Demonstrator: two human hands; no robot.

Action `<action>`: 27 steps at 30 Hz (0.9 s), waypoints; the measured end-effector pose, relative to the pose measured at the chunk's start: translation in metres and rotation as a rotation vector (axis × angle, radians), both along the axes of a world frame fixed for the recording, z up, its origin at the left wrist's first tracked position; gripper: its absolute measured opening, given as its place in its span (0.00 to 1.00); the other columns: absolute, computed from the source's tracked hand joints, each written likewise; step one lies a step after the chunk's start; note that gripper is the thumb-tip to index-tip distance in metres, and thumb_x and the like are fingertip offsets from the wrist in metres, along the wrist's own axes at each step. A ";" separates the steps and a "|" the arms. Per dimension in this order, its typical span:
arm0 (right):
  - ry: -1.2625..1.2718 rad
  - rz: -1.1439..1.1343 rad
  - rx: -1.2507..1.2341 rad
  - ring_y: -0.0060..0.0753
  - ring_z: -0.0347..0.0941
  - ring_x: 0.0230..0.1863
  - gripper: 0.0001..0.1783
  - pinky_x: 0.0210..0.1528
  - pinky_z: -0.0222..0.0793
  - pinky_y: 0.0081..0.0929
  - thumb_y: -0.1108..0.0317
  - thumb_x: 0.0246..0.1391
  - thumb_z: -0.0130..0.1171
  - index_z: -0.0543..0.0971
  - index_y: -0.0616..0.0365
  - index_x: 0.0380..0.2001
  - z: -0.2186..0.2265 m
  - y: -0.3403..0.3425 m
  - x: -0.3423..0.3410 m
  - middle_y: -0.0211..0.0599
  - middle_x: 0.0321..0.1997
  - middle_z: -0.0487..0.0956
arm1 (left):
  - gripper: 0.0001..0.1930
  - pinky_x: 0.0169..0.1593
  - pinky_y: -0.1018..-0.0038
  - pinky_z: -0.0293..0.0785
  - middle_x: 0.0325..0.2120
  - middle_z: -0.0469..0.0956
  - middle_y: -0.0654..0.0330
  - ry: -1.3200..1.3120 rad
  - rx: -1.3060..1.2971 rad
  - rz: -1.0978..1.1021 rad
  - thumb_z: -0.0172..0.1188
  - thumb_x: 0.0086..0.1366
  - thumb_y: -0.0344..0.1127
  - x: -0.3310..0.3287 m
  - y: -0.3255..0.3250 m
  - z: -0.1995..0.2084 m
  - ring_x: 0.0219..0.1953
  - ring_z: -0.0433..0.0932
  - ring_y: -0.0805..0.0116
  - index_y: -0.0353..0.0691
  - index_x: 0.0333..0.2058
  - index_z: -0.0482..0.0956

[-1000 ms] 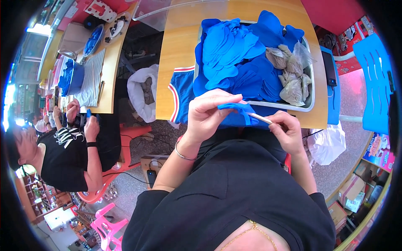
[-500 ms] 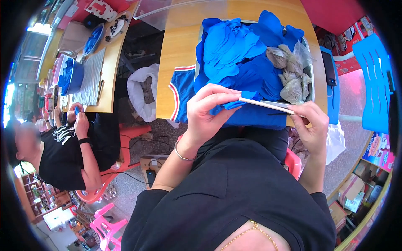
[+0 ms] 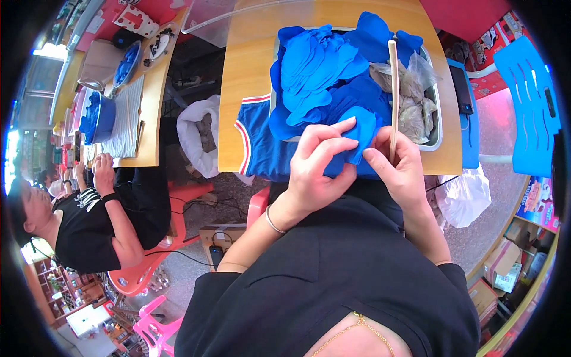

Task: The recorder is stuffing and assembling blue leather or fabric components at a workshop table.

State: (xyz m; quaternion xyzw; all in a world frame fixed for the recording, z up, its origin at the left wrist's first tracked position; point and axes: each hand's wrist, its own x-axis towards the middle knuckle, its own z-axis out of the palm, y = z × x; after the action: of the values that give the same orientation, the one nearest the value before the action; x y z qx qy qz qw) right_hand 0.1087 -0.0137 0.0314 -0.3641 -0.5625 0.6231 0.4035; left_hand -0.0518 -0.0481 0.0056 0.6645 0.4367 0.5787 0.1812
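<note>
A rounded blue fabric piece (image 3: 363, 126) is pinched between my two hands, over the near edge of a tray. My left hand (image 3: 321, 159) has its thumb and fingers closed on the piece's left and lower side. My right hand (image 3: 402, 169) grips its right edge with the thumb. A thin pale wooden stick (image 3: 394, 77) stands up from between my right fingers, pointing away from me. Beyond my hands, the pale-rimmed tray (image 3: 439, 130) bears a heap of similar blue fabric pieces (image 3: 321, 71) and crumpled clear bags with brownish contents (image 3: 410, 110).
A blue garment with red-and-white trim (image 3: 256, 140) lies on the wooden table (image 3: 238, 77), left of the tray. A phone (image 3: 460, 89) rests on a blue chair at right. At left, a co-worker (image 3: 89, 220) sits by another table with a blue bin (image 3: 101, 116). A white sack (image 3: 199, 134) stands between the tables.
The stick has swung from lying across between both hands to upright in my right hand. My hands have come closer together, and both now hold the blue piece. The co-worker's hands have shifted.
</note>
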 end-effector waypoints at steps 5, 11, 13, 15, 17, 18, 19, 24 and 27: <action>-0.144 -0.048 0.055 0.06 0.53 0.18 0.03 0.18 0.47 0.13 0.75 0.48 0.59 0.74 0.59 0.25 -0.007 0.000 -0.002 0.18 0.20 0.68 | 0.13 0.46 0.68 0.72 0.35 0.72 0.50 -0.130 -0.096 -0.034 0.61 0.44 0.20 0.004 -0.001 0.002 0.46 0.76 0.52 0.34 0.33 0.75; -0.359 -0.101 0.253 0.13 0.55 0.15 0.04 0.18 0.49 0.18 0.76 0.44 0.59 0.73 0.61 0.22 0.000 -0.001 -0.007 0.26 0.17 0.66 | 0.08 0.43 0.70 0.73 0.29 0.76 0.53 -0.139 -0.199 0.026 0.61 0.45 0.22 0.001 0.003 -0.002 0.42 0.77 0.56 0.33 0.27 0.75; -0.371 -0.101 0.282 0.16 0.56 0.15 0.04 0.18 0.51 0.19 0.75 0.43 0.58 0.73 0.61 0.22 -0.003 -0.001 -0.007 0.28 0.17 0.66 | 0.05 0.39 0.71 0.73 0.26 0.76 0.54 -0.055 -0.177 0.072 0.61 0.45 0.23 -0.001 0.004 0.000 0.35 0.78 0.60 0.33 0.24 0.75; -0.382 -0.100 0.311 0.18 0.57 0.14 0.05 0.18 0.52 0.21 0.74 0.43 0.58 0.72 0.62 0.22 -0.004 -0.001 -0.007 0.30 0.16 0.67 | 0.06 0.38 0.72 0.73 0.25 0.76 0.54 -0.098 -0.227 0.071 0.61 0.45 0.22 -0.001 0.003 -0.003 0.33 0.78 0.61 0.33 0.24 0.74; -0.404 -0.090 0.325 0.21 0.60 0.15 0.06 0.18 0.54 0.23 0.73 0.41 0.58 0.72 0.62 0.21 -0.003 0.001 -0.007 0.33 0.17 0.68 | 0.06 0.36 0.73 0.73 0.25 0.75 0.54 -0.140 -0.276 0.072 0.61 0.45 0.22 0.000 0.002 -0.003 0.32 0.77 0.62 0.33 0.24 0.74; -0.403 -0.089 0.325 0.21 0.60 0.15 0.06 0.18 0.54 0.23 0.73 0.41 0.58 0.72 0.62 0.21 -0.003 0.001 -0.007 0.33 0.17 0.68 | 0.05 0.34 0.75 0.72 0.25 0.75 0.55 -0.190 -0.333 0.067 0.60 0.46 0.21 0.001 0.001 0.000 0.30 0.77 0.64 0.33 0.24 0.73; -0.420 -0.083 0.312 0.22 0.61 0.15 0.06 0.19 0.55 0.23 0.73 0.41 0.58 0.71 0.62 0.21 -0.003 0.002 -0.007 0.33 0.18 0.69 | 0.05 0.33 0.76 0.72 0.24 0.74 0.56 -0.240 -0.391 0.062 0.59 0.46 0.20 0.002 0.000 0.001 0.28 0.76 0.65 0.33 0.24 0.73; -0.426 -0.084 0.248 0.24 0.63 0.16 0.06 0.20 0.58 0.23 0.73 0.41 0.58 0.71 0.62 0.21 -0.004 0.003 -0.008 0.34 0.19 0.70 | 0.07 0.30 0.76 0.71 0.24 0.72 0.57 -0.142 -0.305 0.048 0.59 0.45 0.19 0.000 0.001 0.001 0.27 0.75 0.64 0.35 0.24 0.73; -0.449 -0.113 0.281 0.24 0.64 0.16 0.06 0.20 0.58 0.23 0.74 0.41 0.58 0.71 0.63 0.20 -0.003 0.004 -0.011 0.35 0.19 0.70 | 0.08 0.29 0.73 0.71 0.24 0.72 0.57 0.080 -0.146 0.082 0.59 0.44 0.19 0.000 0.002 -0.003 0.27 0.74 0.61 0.35 0.25 0.74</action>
State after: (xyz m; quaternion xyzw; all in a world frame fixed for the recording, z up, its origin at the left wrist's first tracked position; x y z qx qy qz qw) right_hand 0.0976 -0.0101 0.0280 -0.4642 -0.6977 0.4190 0.3495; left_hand -0.0514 -0.0463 0.0031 0.6537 0.5114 0.5254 0.1876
